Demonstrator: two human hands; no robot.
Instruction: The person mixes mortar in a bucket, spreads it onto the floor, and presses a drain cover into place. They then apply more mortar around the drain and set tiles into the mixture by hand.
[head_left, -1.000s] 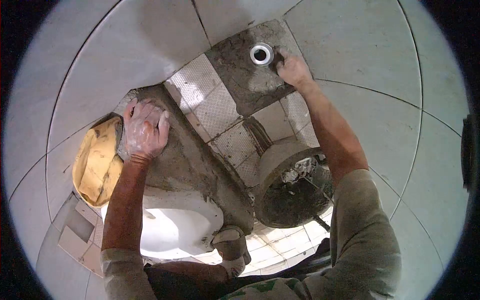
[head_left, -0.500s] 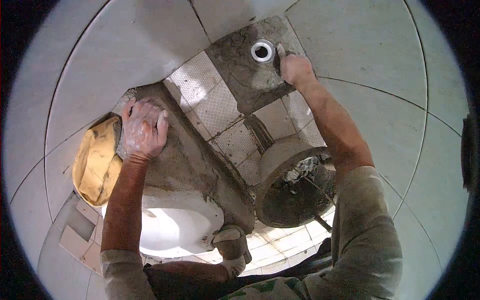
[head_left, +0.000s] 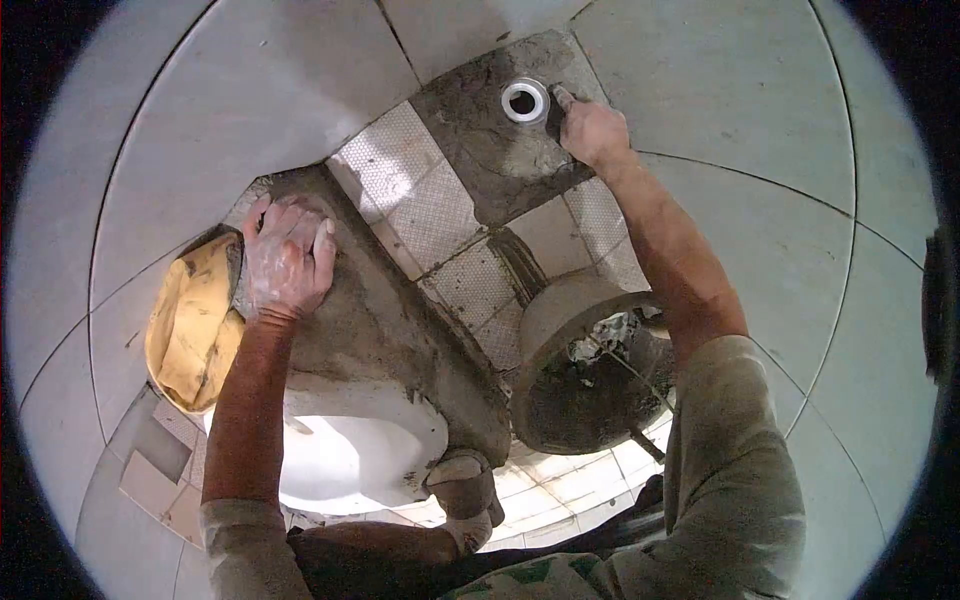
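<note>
My left hand (head_left: 287, 258), dusted whitish, leans on a cement-covered ledge (head_left: 350, 300) with its fingers spread. At the back, my right hand (head_left: 596, 132) reaches a patch of grey mortar (head_left: 470, 120) in the floor, just right of a round pale drain ring (head_left: 541, 103) with a dark hole. Its index finger is stretched toward the mortar beside the ring, and the other fingers are bent and partly hidden. Nothing shows in either hand.
A mortar-smeared bucket (head_left: 545, 325) with a tool in it stands under my right forearm. A yellow, crumpled bag-like thing (head_left: 190, 330) lies left of the ledge. The white toilet-like fixture (head_left: 370, 450) is nearer me. Tiled walls (head_left: 730, 130) close in around the floor tiles (head_left: 430, 210).
My right hand has shifted very slightly beside the drain ring, its index finger still stretched out. My left hand rests in the same place.
</note>
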